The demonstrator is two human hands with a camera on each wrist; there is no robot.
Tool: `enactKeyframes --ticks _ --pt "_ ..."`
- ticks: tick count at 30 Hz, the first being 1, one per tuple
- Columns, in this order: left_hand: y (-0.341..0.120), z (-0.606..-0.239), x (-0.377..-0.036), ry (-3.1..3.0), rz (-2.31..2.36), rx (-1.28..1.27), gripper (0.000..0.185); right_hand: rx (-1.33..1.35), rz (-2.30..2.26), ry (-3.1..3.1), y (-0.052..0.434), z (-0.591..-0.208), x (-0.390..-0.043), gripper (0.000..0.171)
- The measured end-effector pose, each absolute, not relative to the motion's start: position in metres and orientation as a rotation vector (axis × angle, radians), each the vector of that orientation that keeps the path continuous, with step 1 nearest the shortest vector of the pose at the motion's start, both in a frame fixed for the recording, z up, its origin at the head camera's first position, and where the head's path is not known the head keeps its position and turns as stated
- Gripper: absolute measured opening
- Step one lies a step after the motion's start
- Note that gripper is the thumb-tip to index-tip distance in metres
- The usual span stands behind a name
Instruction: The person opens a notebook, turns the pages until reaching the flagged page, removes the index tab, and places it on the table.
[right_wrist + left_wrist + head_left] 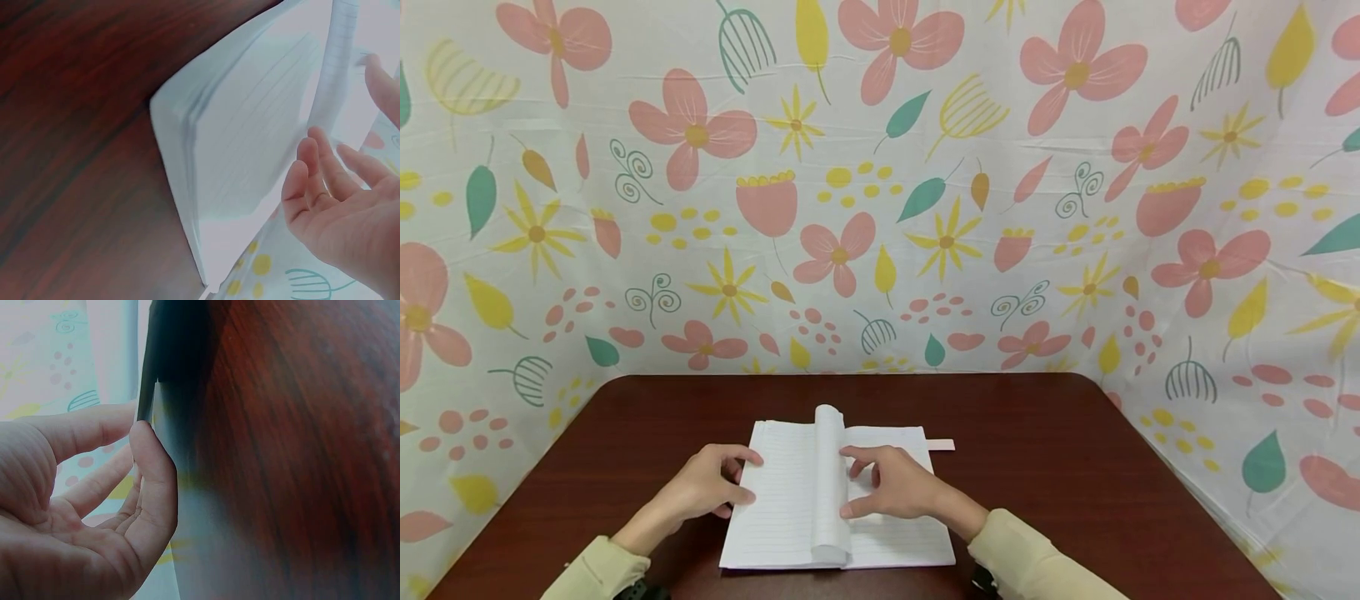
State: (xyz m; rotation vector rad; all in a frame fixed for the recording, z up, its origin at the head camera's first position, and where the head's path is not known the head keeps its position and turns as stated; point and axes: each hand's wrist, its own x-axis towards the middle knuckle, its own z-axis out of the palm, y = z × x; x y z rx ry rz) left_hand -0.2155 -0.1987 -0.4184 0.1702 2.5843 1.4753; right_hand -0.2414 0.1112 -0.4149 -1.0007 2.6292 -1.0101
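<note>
An open notebook [778, 500] with ruled white pages lies on the table. Along its middle, a leaf or several leaves [830, 492] stand curled over into a roll. My left hand [700, 485] pinches the notebook's left edge; in the left wrist view the thin dark edge [145, 394] sits between its fingertips. Over the right-hand page, my right hand [898, 483] has its thumb and index fingertip at the curled paper. Its thumb and fingers are spread apart in the right wrist view, with the roll [337, 69] beyond them. Whether the fingertips press the paper is hard to tell.
A dark reddish-brown table [1060, 500] carries the notebook. From the notebook's right side a small white strip [942, 445] sticks out. A flower-printed cloth [880, 208] hangs behind the table and along both sides.
</note>
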Motion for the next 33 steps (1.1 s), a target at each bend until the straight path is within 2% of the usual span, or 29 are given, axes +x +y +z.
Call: enactKeyframes --ticks 26,28,33 --pt "-0.199 -0.419 -0.215 2.59 1.482 0.179 0.044 -1.0 -1.103 2.634 0.099 -0.418 -0.244 0.073" --pt "-0.199 -0.419 -0.215 2.59 1.481 0.177 0.044 -0.989 -1.096 2.644 0.098 -0.419 -0.244 0.071" --pt "-0.198 -0.419 -0.215 2.59 1.478 0.176 0.044 -0.957 -1.086 2.665 0.095 -0.419 -0.245 0.055"
